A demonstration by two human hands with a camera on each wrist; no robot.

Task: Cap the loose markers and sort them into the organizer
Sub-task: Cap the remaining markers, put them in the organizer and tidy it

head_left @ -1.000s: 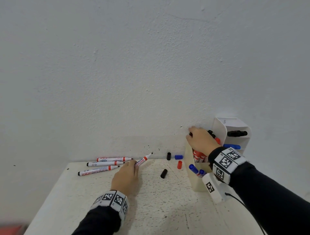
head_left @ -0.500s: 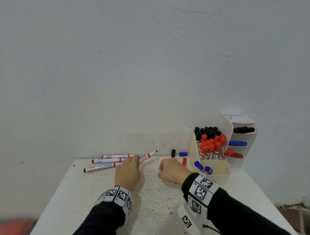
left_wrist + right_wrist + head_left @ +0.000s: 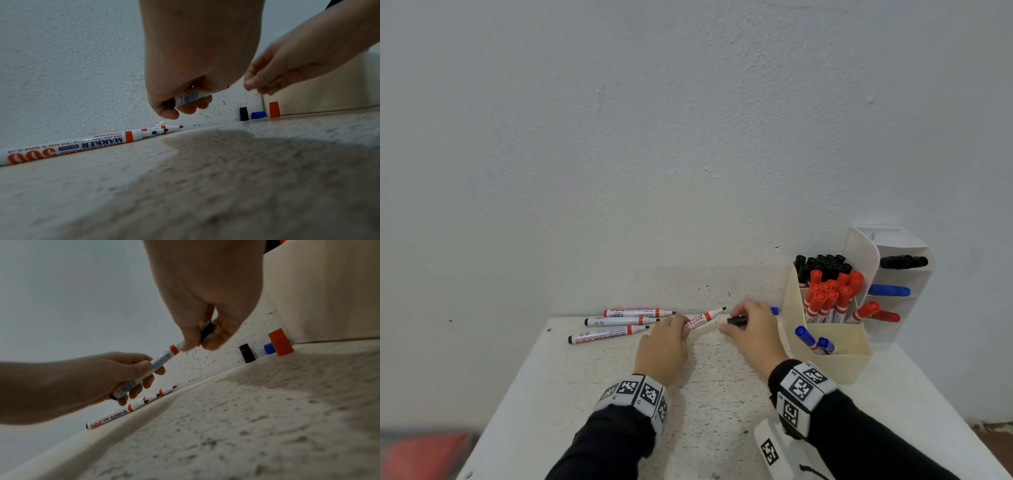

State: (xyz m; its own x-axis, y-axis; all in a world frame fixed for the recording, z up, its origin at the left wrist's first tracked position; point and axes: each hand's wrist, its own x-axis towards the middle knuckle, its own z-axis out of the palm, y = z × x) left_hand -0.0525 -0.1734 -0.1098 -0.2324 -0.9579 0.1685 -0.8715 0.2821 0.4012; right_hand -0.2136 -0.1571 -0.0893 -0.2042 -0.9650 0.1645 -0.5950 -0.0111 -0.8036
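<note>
My left hand (image 3: pixel 681 324) grips an uncapped marker (image 3: pixel 702 318) by its barrel, its black tip pointing right and slightly up, off the table. My right hand (image 3: pixel 743 322) pinches a black cap (image 3: pixel 737 321) just right of that tip; the two do not touch. The wrist views show the same marker (image 3: pixel 191 97) in my left hand's fingers and the cap (image 3: pixel 206 330) between my right thumb and fingers. Three uncapped markers (image 3: pixel 619 322) lie at the table's back left. The cream organizer (image 3: pixel 835 356) stands at the right with black, red and blue markers upright in it.
Loose caps stand by the wall near the organizer: black (image 3: pixel 247 353), blue (image 3: pixel 269 349) and red (image 3: pixel 280 342). A white shelf unit (image 3: pixel 900 274) behind the organizer holds lying black, blue and red markers. The wall runs along the white table's (image 3: pixel 585 394) far edge.
My right hand left the organizer, came down on the black cap lying mid-table and picked it up. It now holds the cap by the marker's tip. My left hand kept holding the marker.
</note>
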